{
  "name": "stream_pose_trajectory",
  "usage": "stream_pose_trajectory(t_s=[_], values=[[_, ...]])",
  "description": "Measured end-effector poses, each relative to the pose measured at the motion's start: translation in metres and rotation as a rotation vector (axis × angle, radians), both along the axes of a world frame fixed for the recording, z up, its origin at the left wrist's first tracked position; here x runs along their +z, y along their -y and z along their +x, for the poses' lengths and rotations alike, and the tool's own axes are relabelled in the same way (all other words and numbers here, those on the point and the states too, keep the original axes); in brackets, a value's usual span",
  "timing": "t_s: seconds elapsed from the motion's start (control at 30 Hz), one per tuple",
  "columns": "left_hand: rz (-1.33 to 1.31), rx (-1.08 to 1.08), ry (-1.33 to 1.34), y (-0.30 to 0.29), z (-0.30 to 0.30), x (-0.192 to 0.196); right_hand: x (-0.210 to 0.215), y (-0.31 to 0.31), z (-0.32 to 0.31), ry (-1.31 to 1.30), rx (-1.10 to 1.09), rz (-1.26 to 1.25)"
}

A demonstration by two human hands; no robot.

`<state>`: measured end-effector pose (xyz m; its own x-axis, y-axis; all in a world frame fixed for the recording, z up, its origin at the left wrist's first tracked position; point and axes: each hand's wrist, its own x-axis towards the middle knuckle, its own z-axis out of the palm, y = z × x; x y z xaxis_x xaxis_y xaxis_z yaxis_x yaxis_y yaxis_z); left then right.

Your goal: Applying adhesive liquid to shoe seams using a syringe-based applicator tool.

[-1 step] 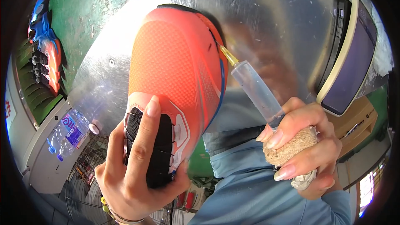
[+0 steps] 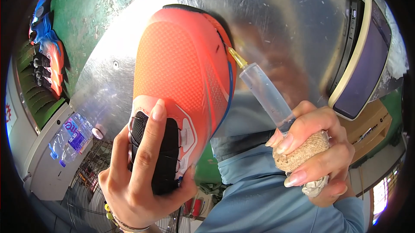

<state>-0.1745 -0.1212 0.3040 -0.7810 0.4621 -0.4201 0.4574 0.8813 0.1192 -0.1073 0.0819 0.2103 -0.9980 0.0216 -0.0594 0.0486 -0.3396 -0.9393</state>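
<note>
An orange-red shoe [image 2: 179, 56] with a black tongue lies toe-away on the metal worktop, a blue line running along its right edge. My left hand [image 2: 145, 164] is closed round its tongue and opening, with a finger pressed on top and the thumb at the right side. In my right hand [image 2: 315, 151] is a clear syringe [image 2: 267, 94], its lower end wrapped in tan material. The syringe's yellow nozzle [image 2: 237, 57] points up-left, its tip at the shoe's right edge near a short dark mark. Whether the tip touches there is hard to tell.
The metal worktop [image 2: 276, 0] shines brightly at left. Several blue and orange shoes [image 2: 49, 47] stand on a green surface [image 2: 93, 0]. Plastic bottles [image 2: 73, 140] and a wire fan guard [image 2: 93, 181] are at lower left. A cream-framed phone-like device [image 2: 363, 69] and a cardboard box [image 2: 374, 127] are at right.
</note>
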Motion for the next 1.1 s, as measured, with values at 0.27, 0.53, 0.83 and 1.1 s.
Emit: stream_pose_trajectory(t_s=[0.27, 0.53, 0.83, 1.1], values=[[-0.035, 0.081, -0.003, -0.001, -0.001, -0.001, 0.001, 0.0, 0.0, 0.047, 0.015, -0.039], [0.022, 0.003, 0.008, 0.01, -0.008, -0.002, 0.007, -0.004, -0.01, 0.041, 0.11, -0.074], [0.278, 0.162, 0.041, 0.015, 0.024, 0.01, 0.012, -0.05, -0.004, -0.252, 0.041, 0.05], [0.86, 0.262, -0.087, 0.028, 0.143, 0.0, 0.065, 0.003, -0.001, -0.165, -0.104, -0.081]])
